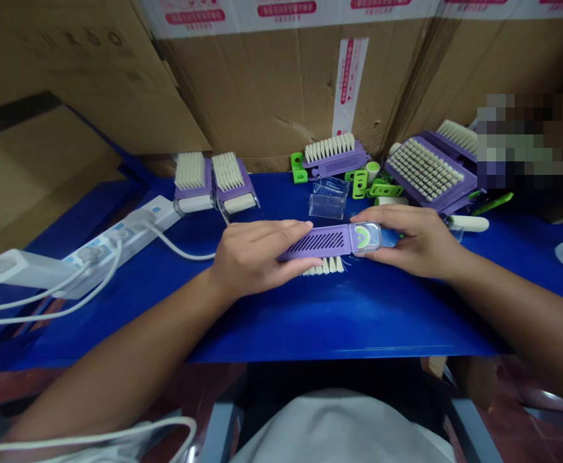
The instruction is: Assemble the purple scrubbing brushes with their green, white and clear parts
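Observation:
A purple brush point(317, 242) with pale bristles pointing down is held level above the blue table. My left hand point(257, 257) grips its left end, thumb in front and fingers along the top. At its right end sits a clear plastic cover point(369, 236) over a pale green round part. My right hand point(411, 238) is closed round this cover, fingers behind and thumb in front. Just behind the brush, clear plastic pieces point(327, 204) lie on the table.
Two purple brushes point(233, 180) lie bristles up at the back left, near a white power strip point(121, 235) with cables. More brushes point(426, 170), green brackets point(359, 184) and white rollers point(469, 223) are heaped at the back right. Cardboard boxes point(271, 90) wall off the blue table's point(310, 321) back.

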`<action>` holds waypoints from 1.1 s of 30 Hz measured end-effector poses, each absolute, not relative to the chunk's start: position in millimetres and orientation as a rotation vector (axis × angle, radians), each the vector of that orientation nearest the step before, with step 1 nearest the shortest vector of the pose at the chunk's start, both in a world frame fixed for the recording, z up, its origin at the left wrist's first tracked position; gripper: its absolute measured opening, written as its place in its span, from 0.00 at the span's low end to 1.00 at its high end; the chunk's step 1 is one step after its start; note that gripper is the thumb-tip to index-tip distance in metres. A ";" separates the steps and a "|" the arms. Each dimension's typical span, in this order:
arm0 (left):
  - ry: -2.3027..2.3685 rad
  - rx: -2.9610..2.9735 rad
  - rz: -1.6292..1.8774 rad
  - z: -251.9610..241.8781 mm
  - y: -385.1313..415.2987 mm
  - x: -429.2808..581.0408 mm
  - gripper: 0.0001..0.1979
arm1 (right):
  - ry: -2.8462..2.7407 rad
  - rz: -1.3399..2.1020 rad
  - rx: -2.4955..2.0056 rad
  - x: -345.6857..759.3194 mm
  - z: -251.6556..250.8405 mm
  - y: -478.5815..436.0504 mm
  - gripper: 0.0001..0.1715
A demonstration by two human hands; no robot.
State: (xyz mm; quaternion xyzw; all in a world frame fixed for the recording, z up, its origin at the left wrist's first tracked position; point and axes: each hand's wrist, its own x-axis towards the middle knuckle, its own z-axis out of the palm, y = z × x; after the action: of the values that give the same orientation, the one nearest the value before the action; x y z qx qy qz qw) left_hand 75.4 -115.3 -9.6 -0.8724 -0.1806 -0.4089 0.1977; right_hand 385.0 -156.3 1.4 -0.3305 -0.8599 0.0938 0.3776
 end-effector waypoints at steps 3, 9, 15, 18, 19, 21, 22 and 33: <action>-0.482 -2.446 -1.162 -9.1 -115.3 75.7 0.19 | -2.198 0.232 -0.843 385.2 1.3 -156.1 0.22; -0.489 -2.455 -1.166 -8.0 -116.4 75.8 0.18 | -2.197 0.245 -0.860 385.1 0.9 -156.8 0.21; -0.480 -2.468 -1.173 -8.8 -116.2 75.9 0.19 | -2.195 0.236 -0.835 385.4 0.5 -156.3 0.21; -0.477 -2.456 -1.182 -8.7 -115.8 76.4 0.19 | -2.198 0.233 -0.829 385.0 0.5 -155.9 0.21; -0.475 -2.459 -1.184 -8.5 -115.7 76.6 0.20 | -2.199 0.230 -0.830 384.8 0.6 -156.0 0.21; -0.466 -2.474 -1.190 -8.2 -115.6 76.7 0.20 | -2.200 0.221 -0.830 384.4 0.9 -156.3 0.21; -0.462 -2.482 -1.191 -8.1 -115.5 76.7 0.20 | -2.200 0.217 -0.829 384.3 1.0 -156.6 0.21; -0.469 -2.489 -1.195 -7.2 -116.1 76.4 0.19 | -2.208 0.214 -0.810 386.5 2.5 -156.1 0.24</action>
State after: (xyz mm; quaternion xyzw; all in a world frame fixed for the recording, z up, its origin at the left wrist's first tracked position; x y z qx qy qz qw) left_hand 76.4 -116.1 -7.2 -0.8759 -0.1650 -0.4205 0.1696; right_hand 386.5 -156.1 2.5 -0.3173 -0.8648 0.0839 0.3801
